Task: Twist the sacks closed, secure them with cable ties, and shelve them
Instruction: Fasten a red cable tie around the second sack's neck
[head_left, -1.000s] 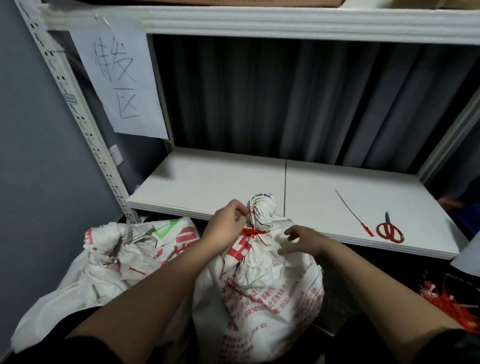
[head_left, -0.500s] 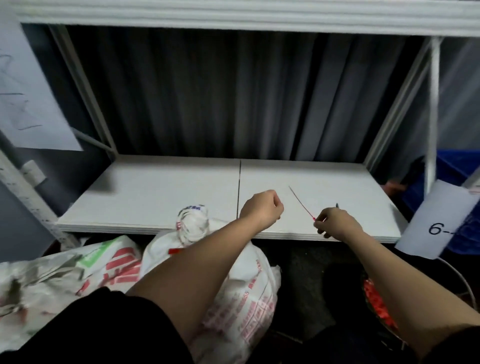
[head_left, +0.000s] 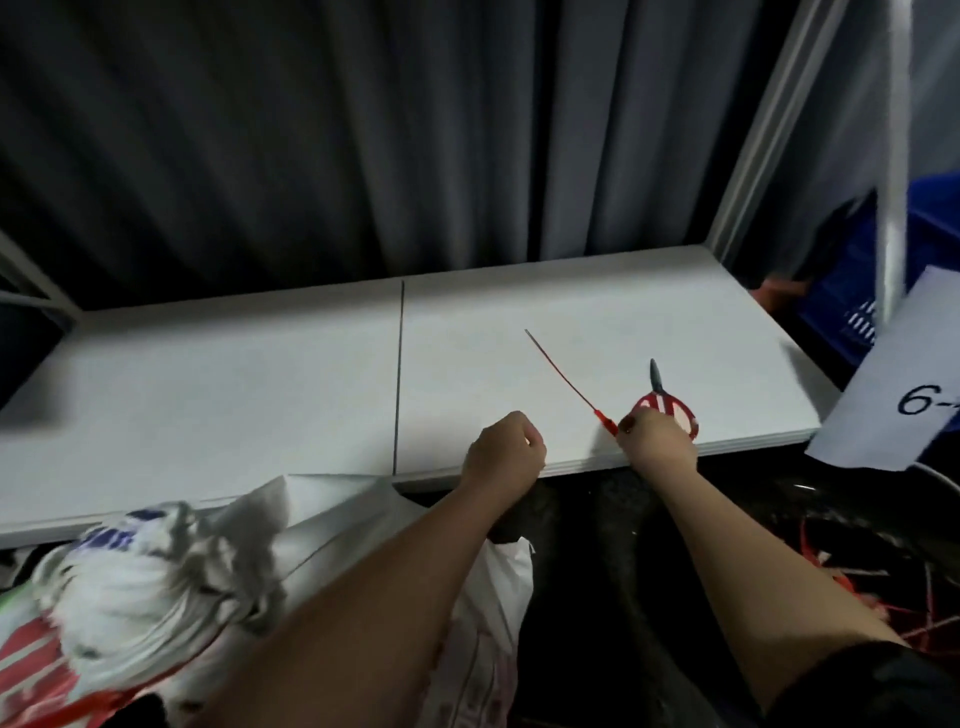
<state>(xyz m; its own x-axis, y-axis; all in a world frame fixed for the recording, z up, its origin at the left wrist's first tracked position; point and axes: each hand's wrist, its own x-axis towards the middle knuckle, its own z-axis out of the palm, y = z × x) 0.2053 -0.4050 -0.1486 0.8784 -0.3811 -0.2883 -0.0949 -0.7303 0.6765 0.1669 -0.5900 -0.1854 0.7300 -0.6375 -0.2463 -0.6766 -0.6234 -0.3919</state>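
A white woven sack (head_left: 156, 577) with red print and a twisted neck lies at the bottom left, below the front edge of the white shelf board (head_left: 234, 374). Another white sack (head_left: 498, 587) shows under my left forearm. On the shelf lie a red cable tie (head_left: 563, 376) and red-handled scissors (head_left: 667, 405). My right hand (head_left: 657, 444) is curled over the near side of the scissor handles, its thumb by the tie's head. My left hand (head_left: 501, 452) is a loose fist at the shelf edge, holding nothing that shows.
A grey curtain (head_left: 311, 156) hangs behind the shelf. A white upright (head_left: 893, 156) stands at the right, with a paper label (head_left: 904, 384) marked "6-" and a blue crate (head_left: 841, 291) beyond it. Loose red cable ties (head_left: 841, 597) lie low at the right.
Both hands left the tied sack and moved right to the shelf. My right hand went to the scissors and the cable tie. The view swung right and closer.
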